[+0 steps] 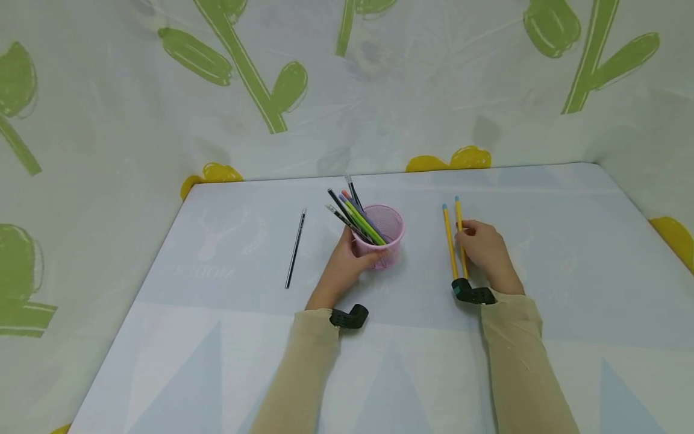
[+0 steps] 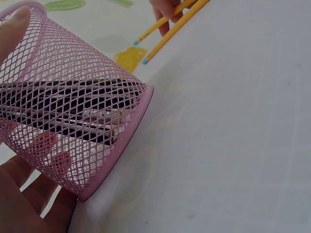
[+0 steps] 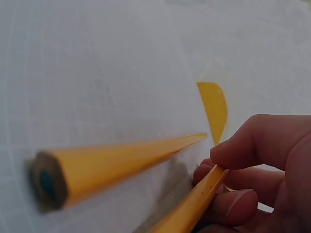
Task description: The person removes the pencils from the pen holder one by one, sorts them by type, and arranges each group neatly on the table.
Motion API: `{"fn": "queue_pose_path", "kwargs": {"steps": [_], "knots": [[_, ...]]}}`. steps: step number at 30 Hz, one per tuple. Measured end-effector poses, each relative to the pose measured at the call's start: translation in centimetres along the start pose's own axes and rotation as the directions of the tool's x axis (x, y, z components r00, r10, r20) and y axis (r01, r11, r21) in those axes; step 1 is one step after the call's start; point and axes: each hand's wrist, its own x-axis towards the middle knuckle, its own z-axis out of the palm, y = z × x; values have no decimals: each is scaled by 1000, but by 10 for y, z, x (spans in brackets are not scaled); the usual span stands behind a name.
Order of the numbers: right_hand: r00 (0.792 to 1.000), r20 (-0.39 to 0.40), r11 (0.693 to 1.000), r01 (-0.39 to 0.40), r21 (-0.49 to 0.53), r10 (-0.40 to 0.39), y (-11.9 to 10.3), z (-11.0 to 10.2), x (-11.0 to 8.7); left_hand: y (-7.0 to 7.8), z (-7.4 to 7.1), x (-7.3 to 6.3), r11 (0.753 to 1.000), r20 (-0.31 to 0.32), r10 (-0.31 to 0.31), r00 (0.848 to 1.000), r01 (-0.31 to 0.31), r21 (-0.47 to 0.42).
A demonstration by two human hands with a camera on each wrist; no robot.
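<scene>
My left hand (image 1: 340,265) grips a pink mesh pencil cup (image 1: 394,235), thumb across its near side and fingers round the left. Several pencils (image 1: 362,218) in black, green, blue and other colours lean out of the cup toward the left. Through the mesh in the left wrist view, their dark lower ends (image 2: 73,102) show near the cup's base. On the right, my right hand (image 1: 488,250) pinches a yellow pencil (image 3: 189,204) between thumb and fingers. Close on its left and nearly parallel lies a second yellow pencil (image 1: 449,238), its blue end pointing away from me.
A single black pencil (image 1: 295,250) lies on the white and pale blue tabletop (image 1: 233,295), left of the cup. Beyond the table's back edge hangs a pale sheet (image 1: 406,108) printed with green plant shapes. Each wrist wears a small black camera (image 1: 349,316).
</scene>
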Motion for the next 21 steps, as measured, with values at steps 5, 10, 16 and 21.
{"fn": "queue_pose_path", "kwargs": {"steps": [5, 10, 16, 21], "knots": [[1000, -13, 1000, 3, -24, -4, 1, 0, 1, 0, 0, 0, 1000, 3, 3, 1000, -3, -8], [999, -42, 999, 24, -46, -26, 3, 2, 0, 2, -1, -1, 1000, 11, -2, 1000, 3, -12], [998, -44, 997, 49, -55, -51, 2, 2, -1, -2, -1, 1, 999, 19, -13, 1000, 13, -34], [997, -46, 997, 61, -57, -64, 2, 2, -1, -19, 0, 8, 1000, 2, -9, 1000, 9, -28]]}}
